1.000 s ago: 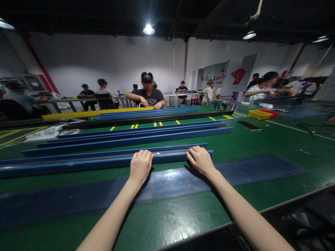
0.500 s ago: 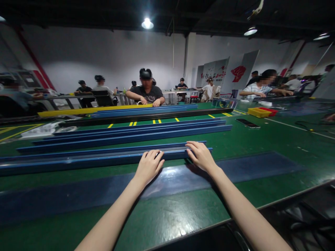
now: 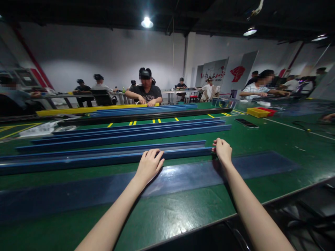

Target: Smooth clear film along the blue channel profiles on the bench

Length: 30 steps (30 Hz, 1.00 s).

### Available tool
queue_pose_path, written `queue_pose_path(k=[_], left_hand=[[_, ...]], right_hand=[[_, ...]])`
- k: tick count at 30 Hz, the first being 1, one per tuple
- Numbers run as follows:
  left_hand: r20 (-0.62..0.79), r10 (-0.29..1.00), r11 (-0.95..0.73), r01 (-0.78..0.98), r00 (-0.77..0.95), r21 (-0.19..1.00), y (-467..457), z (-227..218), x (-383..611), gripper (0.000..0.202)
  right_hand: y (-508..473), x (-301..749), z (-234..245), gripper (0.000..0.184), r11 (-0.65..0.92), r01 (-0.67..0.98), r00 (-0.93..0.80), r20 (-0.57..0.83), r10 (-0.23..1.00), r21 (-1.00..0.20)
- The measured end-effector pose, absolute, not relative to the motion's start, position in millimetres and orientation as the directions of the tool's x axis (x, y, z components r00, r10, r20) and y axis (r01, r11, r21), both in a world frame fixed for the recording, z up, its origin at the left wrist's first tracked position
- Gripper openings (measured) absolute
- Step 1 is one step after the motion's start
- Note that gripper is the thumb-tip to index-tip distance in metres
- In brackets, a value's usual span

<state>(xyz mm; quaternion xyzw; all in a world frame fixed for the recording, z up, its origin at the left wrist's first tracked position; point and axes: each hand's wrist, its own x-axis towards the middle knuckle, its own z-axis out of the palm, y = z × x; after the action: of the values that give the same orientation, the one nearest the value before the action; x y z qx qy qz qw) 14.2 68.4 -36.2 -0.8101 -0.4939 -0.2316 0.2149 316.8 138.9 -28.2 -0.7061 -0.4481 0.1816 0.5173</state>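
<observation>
A long blue channel rail [image 3: 104,158] lies across the green table [image 3: 183,209] right in front of me. My left hand [image 3: 149,164] rests on its near edge with the fingers slightly spread over the rail. At the rail's right end sits my right hand [image 3: 223,150], fingers curled against the end face. A clear strip [image 3: 172,147] lies along the inside of the channel between the hands.
Several more blue rails [image 3: 131,134] lie parallel farther back, then a black rail [image 3: 146,117] and a yellow one [image 3: 86,110]. A person [image 3: 145,91] works opposite. A phone [image 3: 246,123] and a yellow tray [image 3: 258,112] sit at the right. The table edge runs near my arms.
My right hand has slid right along the rail from its top to its end. My left hand has shifted slightly right and its fingers have loosened.
</observation>
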Motion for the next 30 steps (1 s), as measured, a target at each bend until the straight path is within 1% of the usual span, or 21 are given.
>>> queue_pose_path(k=[2,3,7,11,19,23,30], left_hand=[[0.586,0.702,-0.418,0.901,0.404,-0.121,68.3,-36.5,14.3,0.027],[0.585,0.704,-0.416,0.901,0.403,-0.122,68.2,-36.5,14.4,0.027],[0.578,0.710,-0.411,0.903,0.403,-0.124,67.9,-36.7,14.9,0.027],[0.582,0.707,-0.410,0.903,0.402,-0.126,67.7,-36.6,15.1,0.027],[0.589,0.705,-0.390,0.910,0.395,-0.143,65.1,-32.6,17.7,0.024],[0.600,0.700,-0.371,0.915,0.388,-0.160,63.1,-30.3,21.2,0.024],[0.580,0.731,-0.320,0.931,0.360,-0.175,60.7,-23.3,32.2,0.028]], right_hand=[[140.7,318.2,-28.2,0.028,-0.078,0.303,0.563,0.112,0.819,-0.950],[141.3,318.4,-28.2,0.027,-0.084,0.265,0.564,0.084,0.822,-0.960],[142.3,318.4,-28.7,0.028,-0.083,0.259,0.544,0.074,0.836,-0.962],[142.8,319.6,-30.3,0.029,-0.078,0.297,0.531,0.097,0.842,-0.952],[139.3,328.1,-32.9,0.031,-0.085,0.466,0.470,0.165,0.867,-0.881],[137.7,332.4,-34.6,0.028,-0.087,0.474,0.447,0.154,0.881,-0.876],[127.8,330.5,-25.8,0.025,-0.130,0.513,0.430,0.123,0.894,-0.848]])
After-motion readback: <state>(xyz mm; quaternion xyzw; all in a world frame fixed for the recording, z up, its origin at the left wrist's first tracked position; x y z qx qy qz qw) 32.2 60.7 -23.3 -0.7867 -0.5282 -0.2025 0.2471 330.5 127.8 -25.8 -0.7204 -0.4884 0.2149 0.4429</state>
